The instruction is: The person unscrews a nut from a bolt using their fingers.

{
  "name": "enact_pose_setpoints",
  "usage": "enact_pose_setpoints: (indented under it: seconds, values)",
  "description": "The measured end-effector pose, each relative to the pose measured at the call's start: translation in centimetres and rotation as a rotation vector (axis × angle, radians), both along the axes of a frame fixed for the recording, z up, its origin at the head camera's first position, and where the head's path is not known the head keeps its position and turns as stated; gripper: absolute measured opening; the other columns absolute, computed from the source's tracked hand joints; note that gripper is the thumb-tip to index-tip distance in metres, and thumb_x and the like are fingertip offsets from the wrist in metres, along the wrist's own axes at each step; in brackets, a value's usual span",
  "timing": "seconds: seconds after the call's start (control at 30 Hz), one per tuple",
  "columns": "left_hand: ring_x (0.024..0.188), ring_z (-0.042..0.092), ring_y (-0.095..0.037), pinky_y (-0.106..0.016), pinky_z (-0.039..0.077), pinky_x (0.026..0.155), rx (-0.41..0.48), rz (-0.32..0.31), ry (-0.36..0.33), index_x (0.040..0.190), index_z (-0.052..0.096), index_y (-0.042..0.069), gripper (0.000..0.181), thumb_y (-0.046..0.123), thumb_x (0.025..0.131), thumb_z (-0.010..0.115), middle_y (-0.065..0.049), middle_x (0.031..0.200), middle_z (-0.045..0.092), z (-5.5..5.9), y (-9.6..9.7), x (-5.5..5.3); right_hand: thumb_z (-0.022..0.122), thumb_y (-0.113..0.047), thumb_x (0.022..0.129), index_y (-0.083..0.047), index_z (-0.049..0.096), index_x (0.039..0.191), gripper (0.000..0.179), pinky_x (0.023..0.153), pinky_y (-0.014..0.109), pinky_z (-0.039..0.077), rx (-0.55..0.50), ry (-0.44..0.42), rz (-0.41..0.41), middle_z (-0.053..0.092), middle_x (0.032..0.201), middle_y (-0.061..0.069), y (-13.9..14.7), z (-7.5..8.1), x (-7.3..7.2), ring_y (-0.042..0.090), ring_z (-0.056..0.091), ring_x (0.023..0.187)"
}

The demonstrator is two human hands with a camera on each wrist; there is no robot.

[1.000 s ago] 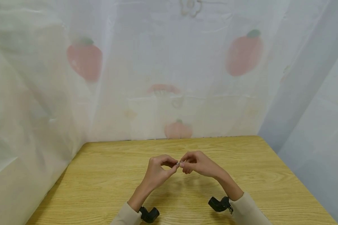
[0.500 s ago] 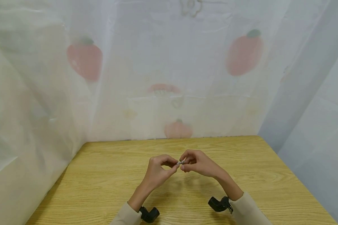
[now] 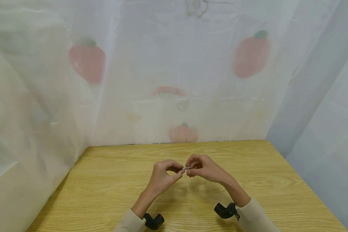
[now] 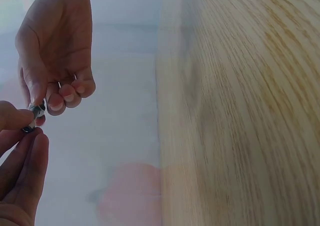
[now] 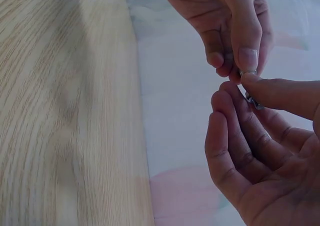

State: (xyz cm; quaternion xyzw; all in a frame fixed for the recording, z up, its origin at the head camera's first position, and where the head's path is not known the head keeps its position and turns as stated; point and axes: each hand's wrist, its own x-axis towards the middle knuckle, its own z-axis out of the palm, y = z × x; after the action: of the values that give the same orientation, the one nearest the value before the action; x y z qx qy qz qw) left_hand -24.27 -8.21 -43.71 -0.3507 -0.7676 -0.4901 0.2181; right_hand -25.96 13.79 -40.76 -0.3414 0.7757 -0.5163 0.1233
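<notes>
A small silver bolt (image 3: 186, 168), with a wider nut-like ring near its right end, is held in the air between the two hands in the head view. My left hand (image 3: 163, 176) pinches its left end between thumb and fingertips. My right hand (image 3: 207, 169) has thumb and index finger about the ring end. In the left wrist view only short shiny parts of the bolt (image 4: 39, 109) show between the fingers. From the right wrist view, my right thumb lies against the bolt (image 5: 254, 101), and the left thumb covers the far end.
Both hands are above a wood-grain table (image 3: 110, 180). A pale curtain (image 3: 133, 64) with faded red fruit prints hangs behind it and along the left side. Black wrist cameras (image 3: 154, 221) sit by both beige sleeves.
My right fingers have shifted slightly about the bolt's ring end, opening away from it and then closing on it again; more of the bolt shows than at first. My left hand stays still.
</notes>
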Motion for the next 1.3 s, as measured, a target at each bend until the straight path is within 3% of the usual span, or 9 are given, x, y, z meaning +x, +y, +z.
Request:
enact_pose_setpoints:
  seconds: [0.27, 0.57, 0.9, 1.1, 1.3]
  values:
    - [0.072, 0.069, -0.005, -0.018, 0.058, 0.066, -0.009, 0.005, 0.036, 0.091, 0.074, 0.016, 0.007, 0.012, 0.086, 0.072, 0.0, 0.084, 0.074, 0.2, 0.0, 0.0, 0.05, -0.027, 0.101, -0.007, 0.066, 0.105, 0.025, 0.074, 0.043, 0.059, 0.033, -0.055, 0.026, 0.069, 0.09, 0.016, -0.1, 0.0, 0.0, 0.022, 0.068, 0.077]
    - [0.071, 0.07, -0.01, -0.022, 0.059, 0.064, 0.01, 0.013, -0.025, 0.089, 0.074, 0.01, 0.01, 0.004, 0.082, 0.075, -0.004, 0.084, 0.074, 0.3, 0.2, 0.2, 0.061, -0.016, 0.095, -0.001, 0.057, 0.11, 0.022, 0.074, 0.037, 0.059, -0.009, -0.009, 0.017, 0.071, 0.091, 0.016, 0.0, 0.0, 0.1, 0.02, 0.068, 0.08]
    - [0.069, 0.07, -0.013, -0.023, 0.059, 0.064, 0.0, 0.033, 0.038, 0.086, 0.073, 0.004, 0.009, -0.003, 0.08, 0.074, -0.009, 0.08, 0.073, 2.3, 0.5, 1.7, 0.052, -0.025, 0.101, -0.005, 0.064, 0.107, 0.024, 0.074, 0.037, 0.06, 0.024, -0.045, 0.024, 0.069, 0.092, 0.017, 0.1, -0.1, 0.1, 0.025, 0.068, 0.08]
    - [0.069, 0.07, -0.012, -0.025, 0.06, 0.064, 0.008, 0.029, 0.018, 0.087, 0.073, 0.004, 0.009, -0.002, 0.08, 0.074, -0.008, 0.081, 0.073, 1.9, 0.5, 1.5, 0.059, -0.018, 0.097, -0.002, 0.059, 0.107, 0.019, 0.073, 0.036, 0.059, -0.002, -0.005, 0.022, 0.07, 0.091, 0.016, 0.0, -0.1, 0.1, 0.021, 0.068, 0.08]
    - [0.07, 0.07, -0.011, -0.025, 0.06, 0.066, -0.001, 0.044, -0.007, 0.088, 0.073, 0.006, 0.01, 0.0, 0.08, 0.075, -0.006, 0.082, 0.074, 0.8, 0.4, 0.6, 0.061, -0.02, 0.096, -0.003, 0.06, 0.113, 0.025, 0.073, 0.037, 0.06, 0.01, -0.004, 0.016, 0.07, 0.09, 0.015, 0.1, 0.0, 0.0, 0.018, 0.068, 0.077]
